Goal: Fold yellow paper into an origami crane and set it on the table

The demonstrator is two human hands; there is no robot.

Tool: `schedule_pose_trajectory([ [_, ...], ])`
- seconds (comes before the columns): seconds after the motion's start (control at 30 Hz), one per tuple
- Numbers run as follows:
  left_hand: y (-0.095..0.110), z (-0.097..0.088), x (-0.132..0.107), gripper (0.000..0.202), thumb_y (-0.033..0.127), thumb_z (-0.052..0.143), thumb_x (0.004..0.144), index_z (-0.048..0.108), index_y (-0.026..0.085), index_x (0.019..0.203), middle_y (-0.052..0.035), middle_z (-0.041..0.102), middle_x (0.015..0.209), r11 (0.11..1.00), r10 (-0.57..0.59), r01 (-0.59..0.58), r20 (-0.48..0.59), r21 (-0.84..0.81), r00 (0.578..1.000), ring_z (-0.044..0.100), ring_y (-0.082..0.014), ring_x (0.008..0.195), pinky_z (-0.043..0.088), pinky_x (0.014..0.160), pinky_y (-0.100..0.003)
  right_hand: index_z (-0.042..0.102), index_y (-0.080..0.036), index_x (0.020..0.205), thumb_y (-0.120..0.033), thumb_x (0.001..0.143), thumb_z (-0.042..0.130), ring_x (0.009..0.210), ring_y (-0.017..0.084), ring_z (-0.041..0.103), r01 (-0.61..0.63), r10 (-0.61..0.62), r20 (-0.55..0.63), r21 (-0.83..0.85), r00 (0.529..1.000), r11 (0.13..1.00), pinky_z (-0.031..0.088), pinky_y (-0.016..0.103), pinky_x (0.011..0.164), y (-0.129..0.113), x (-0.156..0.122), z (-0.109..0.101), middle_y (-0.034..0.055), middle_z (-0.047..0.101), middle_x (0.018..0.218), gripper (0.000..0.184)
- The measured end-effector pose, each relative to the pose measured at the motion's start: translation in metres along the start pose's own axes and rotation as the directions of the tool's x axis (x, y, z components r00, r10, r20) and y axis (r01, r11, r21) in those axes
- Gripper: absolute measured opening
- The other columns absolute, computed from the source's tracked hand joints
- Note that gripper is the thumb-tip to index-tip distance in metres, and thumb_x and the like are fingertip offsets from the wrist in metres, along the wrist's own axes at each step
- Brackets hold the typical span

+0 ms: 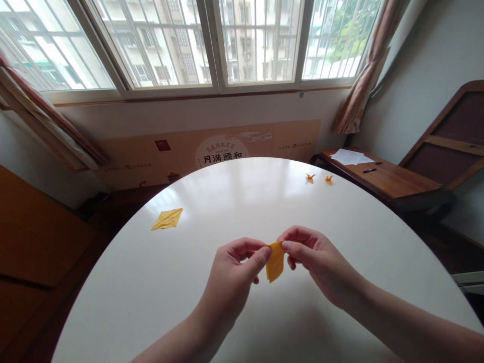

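A small folded piece of yellow-orange paper [276, 262] hangs above the round white table [234, 201], pinched at its top edge from both sides. My left hand [234, 272] grips its left corner between thumb and forefinger. My right hand [313, 259] pinches the right corner, with the other fingers curled. A flat diamond-shaped yellow paper [167, 219] lies on the table to the left, away from both hands. Two tiny folded orange paper figures [310, 177] [328, 179] sit near the table's far right edge.
A dark wooden side table [393, 179] with white sheets [351, 157] and a small dark object stands at the right. A printed cardboard panel [212, 151] leans under the barred window [227, 40]. Curtains hang at both sides.
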State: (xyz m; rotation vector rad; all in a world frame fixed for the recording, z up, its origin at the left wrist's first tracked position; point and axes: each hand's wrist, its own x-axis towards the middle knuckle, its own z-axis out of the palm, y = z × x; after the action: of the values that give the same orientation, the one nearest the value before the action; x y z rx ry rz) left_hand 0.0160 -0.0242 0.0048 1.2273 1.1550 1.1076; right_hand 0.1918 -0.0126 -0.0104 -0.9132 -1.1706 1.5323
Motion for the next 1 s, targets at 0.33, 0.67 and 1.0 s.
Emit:
schedule_pose_trajectory([
  [0.33,0.0001,-0.0006,0.0003,0.021,0.038,0.077,0.076,0.077,0.017,0.079,-0.0035,0.070,0.069,0.999,0.012,-0.012,-0.022,-0.031,1.000,0.051,-0.0102,0.057,0.042,0.048,-0.018,0.068,-0.021,0.087,-0.033,0.085,0.071,0.075,0.014,0.056,-0.001,0.000,0.032,0.024,0.999,1.000,0.044,0.026,0.063,0.0004,-0.0025,0.0033,0.0039,0.068,0.095,0.012],
  [0.67,0.0014,-0.0007,0.0008,0.026,0.040,0.072,0.079,0.074,0.015,0.081,-0.0041,0.066,0.069,0.998,-0.002,0.001,0.021,0.055,1.000,0.051,-0.0119,0.059,0.043,0.049,-0.020,0.067,-0.019,0.083,-0.033,0.085,0.068,0.069,0.013,0.052,0.031,-0.030,0.017,-0.048,0.999,0.998,0.042,0.026,0.064,0.0028,-0.0002,0.0006,0.0011,0.064,0.077,0.014],
  [1.0,0.0076,-0.0042,0.0001,0.010,0.024,0.062,0.086,0.070,0.020,0.081,-0.0031,0.069,0.081,0.796,0.266,-0.308,0.156,0.520,0.951,0.062,-0.0163,0.072,0.048,0.062,-0.025,0.069,-0.021,0.082,-0.021,0.085,0.060,0.069,0.017,0.056,0.197,-0.188,0.078,-0.600,0.979,0.775,0.041,0.028,0.060,-0.0041,-0.0055,0.0023,0.0022,0.068,0.079,0.010],
])
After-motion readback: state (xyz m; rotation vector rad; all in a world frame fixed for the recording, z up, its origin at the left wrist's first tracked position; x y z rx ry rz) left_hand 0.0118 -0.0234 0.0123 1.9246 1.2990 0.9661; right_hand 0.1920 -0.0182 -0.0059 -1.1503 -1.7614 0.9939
